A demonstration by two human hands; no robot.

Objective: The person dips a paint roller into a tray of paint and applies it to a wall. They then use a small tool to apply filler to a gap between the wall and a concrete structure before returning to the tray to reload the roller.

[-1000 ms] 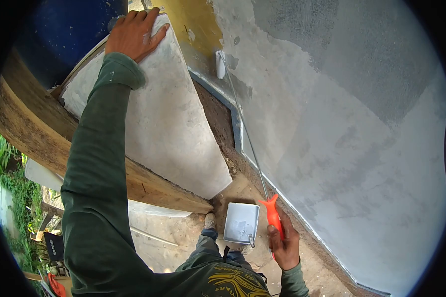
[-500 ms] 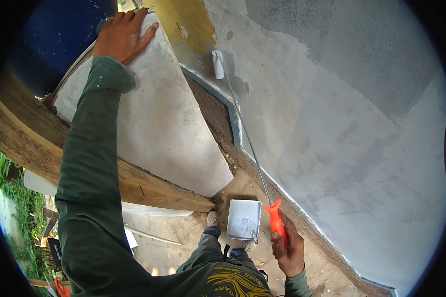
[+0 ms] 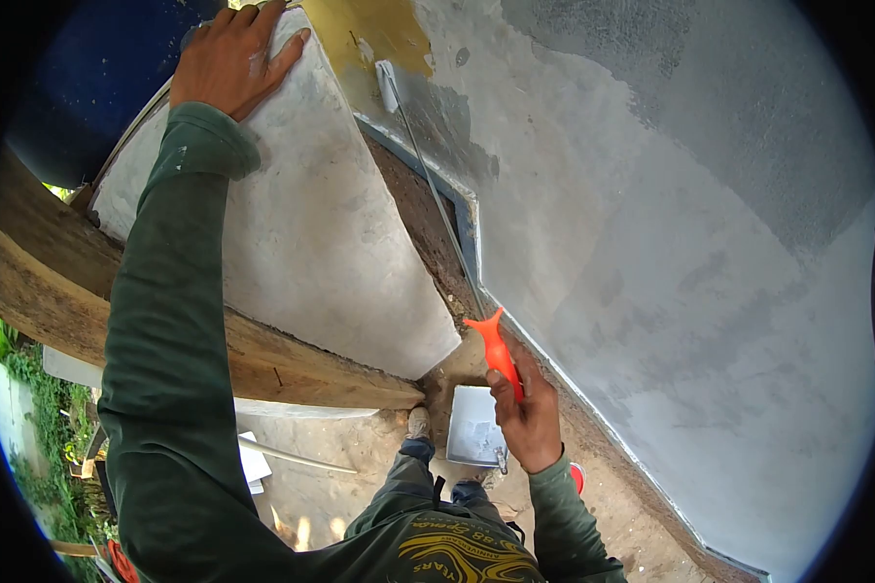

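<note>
My right hand (image 3: 529, 413) is wrapped around the orange handle of a paint roller (image 3: 497, 355). The roller's long thin metal rod reaches up to a small white roller head (image 3: 387, 85), which lies against the wall (image 3: 593, 223) by a grey patch beside the yellow paint. My left hand (image 3: 231, 60) holds the top edge of a whitish panel (image 3: 331, 214); the thumb lies on its face and the fingers reach over the edge. Partly behind my right hand, a paint tray (image 3: 472, 432) with grey-white paint stands on the ground.
A curved wooden beam (image 3: 292, 364) runs below the panel. A dark blue drum-like surface (image 3: 97, 87) is at upper left. A narrow strip of soil (image 3: 413, 209) separates panel and wall. A red-rimmed round thing (image 3: 578, 477) shows beside my right sleeve. Plants are at far left.
My right hand has moved up and left with the paint roller. The roller head has shifted up and left along the wall towards the yellow area. My left hand stays on the panel.
</note>
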